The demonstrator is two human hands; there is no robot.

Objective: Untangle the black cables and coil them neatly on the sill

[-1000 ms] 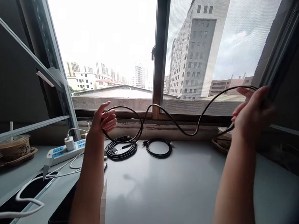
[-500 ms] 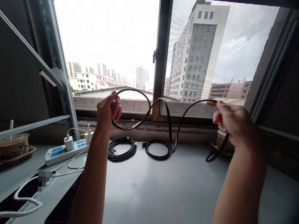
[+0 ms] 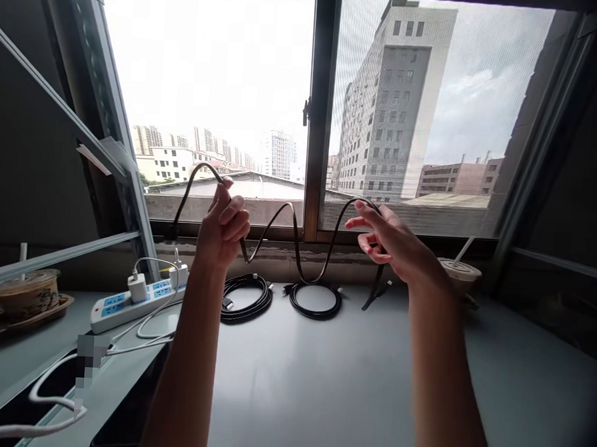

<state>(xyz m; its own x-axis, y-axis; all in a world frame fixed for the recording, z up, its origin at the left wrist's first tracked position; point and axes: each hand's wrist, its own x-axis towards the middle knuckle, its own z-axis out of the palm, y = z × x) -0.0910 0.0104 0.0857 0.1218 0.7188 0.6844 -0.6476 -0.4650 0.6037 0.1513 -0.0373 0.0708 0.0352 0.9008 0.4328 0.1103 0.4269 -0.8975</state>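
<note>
A black cable [image 3: 295, 240] hangs in wavy bends above the table between my two hands. My left hand [image 3: 225, 223] is closed on it, and one end arches over and hangs down to the left. On the right, the cable passes over my right hand [image 3: 385, 238], between thumb and fingers, with several fingers spread; its other end dangles below the palm. Beneath lie two coiled black cables: the left coil [image 3: 248, 314] partly behind my left wrist, and the right coil [image 3: 314, 314] near the back edge.
A white power strip [image 3: 124, 308] with plugged chargers and white cords stands at the left. Drink cups stand at the far left [image 3: 27, 296] and behind my right wrist [image 3: 460, 272]. A dark flat object [image 3: 123, 408] lies at the lower left. A window [image 3: 321, 118] is behind.
My right hand has moved left, closer to my left hand, and its fingers have spread. The loop at my left hand has come undone, and the cable's left end now hangs to the left.
</note>
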